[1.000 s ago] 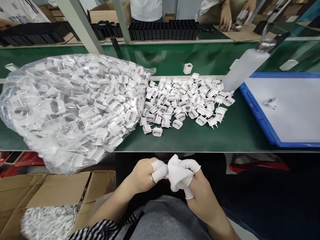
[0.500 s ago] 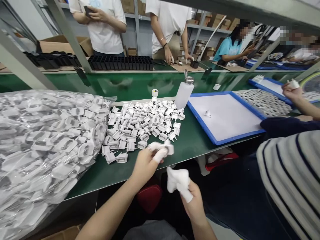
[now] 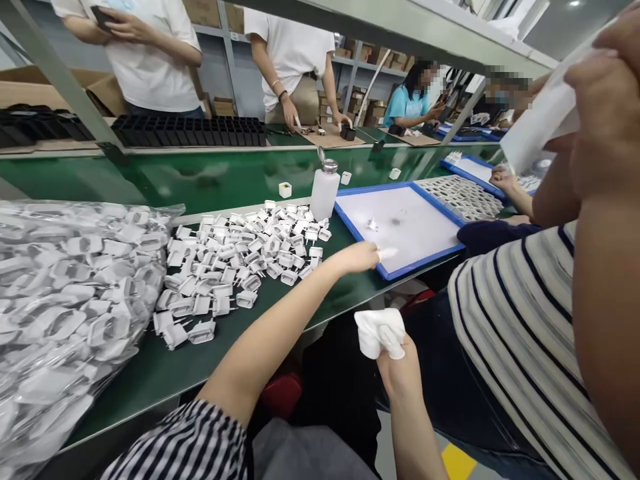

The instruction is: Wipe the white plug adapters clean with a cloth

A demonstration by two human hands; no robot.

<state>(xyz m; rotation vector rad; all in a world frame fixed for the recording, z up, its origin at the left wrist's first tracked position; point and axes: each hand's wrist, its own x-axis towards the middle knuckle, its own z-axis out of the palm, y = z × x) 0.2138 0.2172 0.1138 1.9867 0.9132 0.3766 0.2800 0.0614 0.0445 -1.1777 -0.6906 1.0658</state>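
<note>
My left hand (image 3: 364, 257) reaches over the near left rim of a blue-framed tray (image 3: 350, 230) with a white bottom. A white-covered fingertip points right; the other fingers are mostly hidden, so what they hold, if anything, does not show. A white plug piece (image 3: 373, 225) lies in the tray near a blurred grey spot. In front of my body, below the table edge, my right hand (image 3: 400, 367) is closed round a crumpled white cloth (image 3: 379, 332). Many white plug housings (image 3: 240, 250) with metal pins are heaped on the green table left of my left hand.
A clear plastic bag (image 3: 65, 300) full of white housings fills the left side. A white pump bottle (image 3: 325, 190) stands behind the heap. A co-worker in a striped shirt (image 3: 520, 300) sits close on my right, with a raised arm nearby. A metal bar (image 3: 390, 43) crosses overhead.
My left hand has moved right from in front of the heap to over the tray; the white plug housing it held no longer shows. My right hand keeps the cloth. The view has shifted right.
</note>
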